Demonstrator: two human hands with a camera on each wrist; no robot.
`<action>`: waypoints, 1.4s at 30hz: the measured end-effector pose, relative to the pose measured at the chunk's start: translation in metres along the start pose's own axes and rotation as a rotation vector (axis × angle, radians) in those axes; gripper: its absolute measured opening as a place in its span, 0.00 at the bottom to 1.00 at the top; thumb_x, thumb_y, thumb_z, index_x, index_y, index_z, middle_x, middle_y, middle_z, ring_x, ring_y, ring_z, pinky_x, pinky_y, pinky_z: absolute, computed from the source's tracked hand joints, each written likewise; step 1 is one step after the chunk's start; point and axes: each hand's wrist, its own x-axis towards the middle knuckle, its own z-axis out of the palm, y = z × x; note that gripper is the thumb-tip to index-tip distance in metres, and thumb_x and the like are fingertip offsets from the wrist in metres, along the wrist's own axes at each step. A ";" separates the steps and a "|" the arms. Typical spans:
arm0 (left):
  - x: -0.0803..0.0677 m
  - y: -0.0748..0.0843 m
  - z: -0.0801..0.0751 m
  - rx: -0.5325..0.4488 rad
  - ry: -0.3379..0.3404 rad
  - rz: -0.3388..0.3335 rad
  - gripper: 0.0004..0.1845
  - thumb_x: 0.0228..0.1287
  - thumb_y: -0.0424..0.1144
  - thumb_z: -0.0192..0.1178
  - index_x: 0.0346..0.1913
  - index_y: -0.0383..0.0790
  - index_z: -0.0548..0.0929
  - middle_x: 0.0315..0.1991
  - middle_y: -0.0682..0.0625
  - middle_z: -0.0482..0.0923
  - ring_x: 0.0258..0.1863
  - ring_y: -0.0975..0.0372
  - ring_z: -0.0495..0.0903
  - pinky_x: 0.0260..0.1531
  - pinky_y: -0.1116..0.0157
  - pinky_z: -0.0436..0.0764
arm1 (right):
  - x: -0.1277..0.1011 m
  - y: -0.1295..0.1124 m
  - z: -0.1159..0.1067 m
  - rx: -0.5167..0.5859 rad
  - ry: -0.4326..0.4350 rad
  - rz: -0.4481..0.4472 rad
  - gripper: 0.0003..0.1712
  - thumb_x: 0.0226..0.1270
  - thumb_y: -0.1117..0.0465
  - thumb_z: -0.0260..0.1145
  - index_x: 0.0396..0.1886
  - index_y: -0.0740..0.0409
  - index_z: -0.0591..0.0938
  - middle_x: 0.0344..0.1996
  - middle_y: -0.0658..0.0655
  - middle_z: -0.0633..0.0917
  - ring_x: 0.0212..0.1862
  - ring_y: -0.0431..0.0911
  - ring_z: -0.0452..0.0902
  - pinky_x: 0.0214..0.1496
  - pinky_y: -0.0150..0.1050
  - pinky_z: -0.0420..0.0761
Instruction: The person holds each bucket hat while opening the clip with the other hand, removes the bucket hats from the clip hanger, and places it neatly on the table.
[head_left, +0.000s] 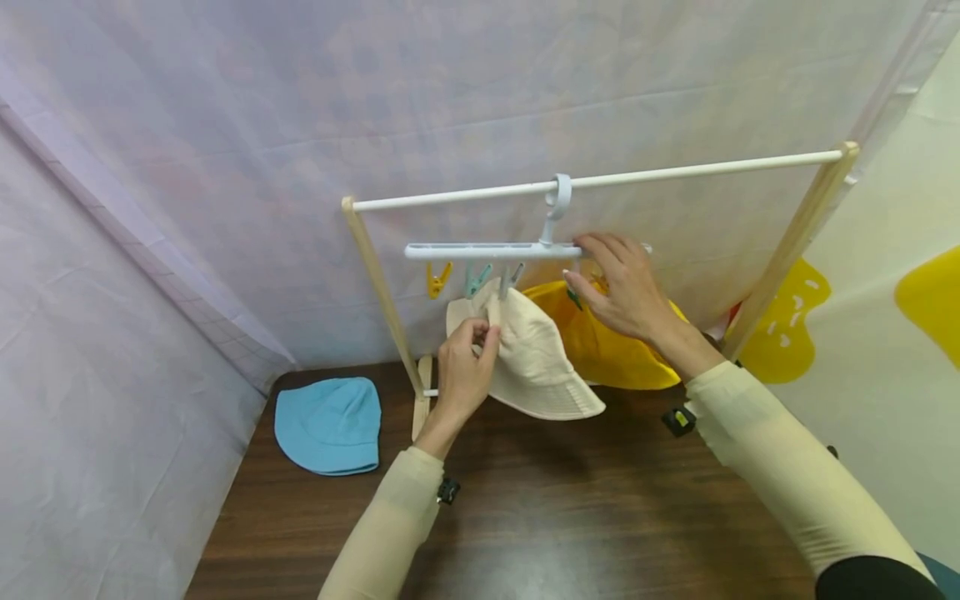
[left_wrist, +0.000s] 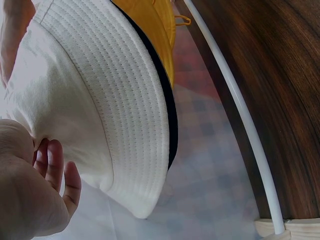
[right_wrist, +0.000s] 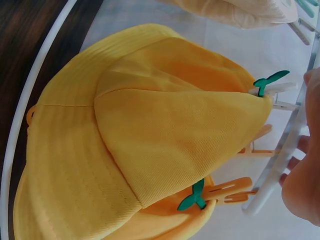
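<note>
A cream bucket hat (head_left: pixel 536 350) hangs from a grey clip on a white clip hanger (head_left: pixel 480 251). My left hand (head_left: pixel 467 362) pinches the hat's crown near that clip. In the left wrist view my left fingers (left_wrist: pixel 55 162) bunch the cloth, and a dark lining edge shows under the brim. My right hand (head_left: pixel 622 287) grips the right part of the hanger bar, fingers over the top and thumb below. Beneath it, yellow bucket hats (right_wrist: pixel 175 135) with green leaf tabs hang from a white clip (right_wrist: pixel 277 89) and an orange clip (right_wrist: pixel 227 190).
A light blue bucket hat (head_left: pixel 330 425) lies on the dark wooden table (head_left: pixel 525 517) at the left. The hanger hooks onto the white rod (head_left: pixel 690 169) of a wooden-legged rack. A yellow clip (head_left: pixel 438 281) and a teal clip (head_left: pixel 478 282) hang left of the cream hat.
</note>
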 end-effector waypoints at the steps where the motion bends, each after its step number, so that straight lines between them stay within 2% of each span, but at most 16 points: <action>1: 0.000 0.000 0.000 -0.002 -0.002 -0.001 0.09 0.83 0.38 0.67 0.46 0.34 0.88 0.37 0.42 0.92 0.37 0.52 0.93 0.34 0.61 0.89 | 0.000 0.000 0.000 -0.002 0.000 -0.001 0.32 0.73 0.55 0.75 0.68 0.71 0.83 0.65 0.73 0.87 0.68 0.74 0.80 0.75 0.70 0.73; 11: -0.001 0.001 0.000 -0.009 -0.024 -0.019 0.10 0.84 0.39 0.66 0.48 0.33 0.89 0.38 0.42 0.92 0.37 0.52 0.93 0.34 0.64 0.88 | -0.005 -0.006 -0.002 0.000 0.016 0.015 0.38 0.70 0.52 0.74 0.73 0.69 0.80 0.70 0.73 0.83 0.73 0.72 0.76 0.77 0.71 0.70; 18: -0.002 0.002 0.000 -0.008 -0.034 -0.037 0.10 0.84 0.39 0.66 0.48 0.33 0.89 0.38 0.42 0.93 0.38 0.52 0.93 0.35 0.65 0.87 | -0.013 -0.015 -0.009 -0.007 -0.021 0.035 0.43 0.71 0.50 0.73 0.79 0.71 0.75 0.75 0.76 0.79 0.77 0.73 0.72 0.82 0.73 0.67; 25: -0.002 0.001 0.000 -0.017 -0.022 -0.025 0.10 0.84 0.39 0.67 0.48 0.34 0.89 0.38 0.42 0.93 0.38 0.52 0.93 0.35 0.65 0.88 | -0.022 -0.026 -0.013 0.021 -0.017 0.045 0.42 0.71 0.53 0.75 0.79 0.67 0.76 0.75 0.74 0.79 0.77 0.71 0.72 0.82 0.71 0.67; 31: -0.003 0.002 0.001 -0.019 -0.015 -0.027 0.09 0.83 0.38 0.68 0.48 0.33 0.89 0.38 0.42 0.93 0.38 0.52 0.93 0.35 0.64 0.88 | -0.028 -0.036 -0.014 0.054 0.007 0.021 0.41 0.73 0.48 0.71 0.77 0.68 0.77 0.73 0.73 0.80 0.75 0.71 0.73 0.80 0.69 0.68; 38: -0.003 0.003 0.000 -0.017 -0.024 -0.025 0.10 0.83 0.38 0.68 0.48 0.33 0.89 0.38 0.42 0.93 0.38 0.52 0.94 0.35 0.65 0.88 | -0.032 -0.046 -0.011 0.082 0.032 0.003 0.45 0.83 0.34 0.62 0.75 0.70 0.79 0.72 0.73 0.81 0.73 0.72 0.75 0.78 0.70 0.71; 42: -0.003 0.002 0.000 -0.019 -0.019 -0.020 0.09 0.82 0.38 0.68 0.48 0.33 0.89 0.38 0.41 0.93 0.37 0.51 0.94 0.34 0.62 0.90 | -0.033 -0.053 -0.010 0.111 0.013 0.017 0.44 0.83 0.34 0.63 0.75 0.69 0.80 0.72 0.74 0.81 0.74 0.72 0.74 0.79 0.71 0.71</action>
